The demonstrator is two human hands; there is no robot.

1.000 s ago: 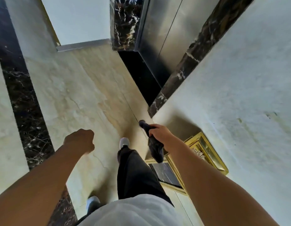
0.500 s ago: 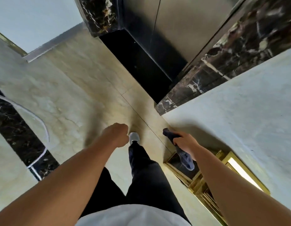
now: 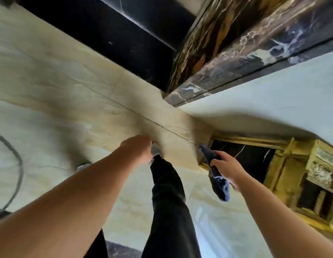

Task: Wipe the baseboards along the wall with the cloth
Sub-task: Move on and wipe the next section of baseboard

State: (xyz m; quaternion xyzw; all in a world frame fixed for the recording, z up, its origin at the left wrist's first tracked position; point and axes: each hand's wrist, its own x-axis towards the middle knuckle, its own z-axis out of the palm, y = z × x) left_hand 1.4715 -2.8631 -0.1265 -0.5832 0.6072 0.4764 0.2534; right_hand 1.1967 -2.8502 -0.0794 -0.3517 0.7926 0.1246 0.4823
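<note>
My right hand (image 3: pixel 227 168) grips a dark blue cloth (image 3: pixel 217 174), which hangs bunched from my fist with one end poking up toward the floor seam. The cloth is in the air, apart from the wall. The pale wall (image 3: pixel 273 101) runs along the right, and where it meets the beige marble floor (image 3: pixel 68 101) the foot of the wall lies in shadow. My left hand (image 3: pixel 139 149) is closed in a loose fist with nothing in it, held out over my front foot.
A dark veined marble door surround (image 3: pixel 227 58) and a black threshold strip (image 3: pixel 115 38) lie ahead. A gold-framed stand with a dark top (image 3: pixel 292 175) sits against the wall at right. A grey cable (image 3: pixel 14 174) curves over the floor at left. My dark trouser leg (image 3: pixel 167 202) steps forward.
I have walked forward; the dark marble surround and the gold stand are closer and larger. My left arm has swung forward toward the middle. The cloth stays in my right hand.
</note>
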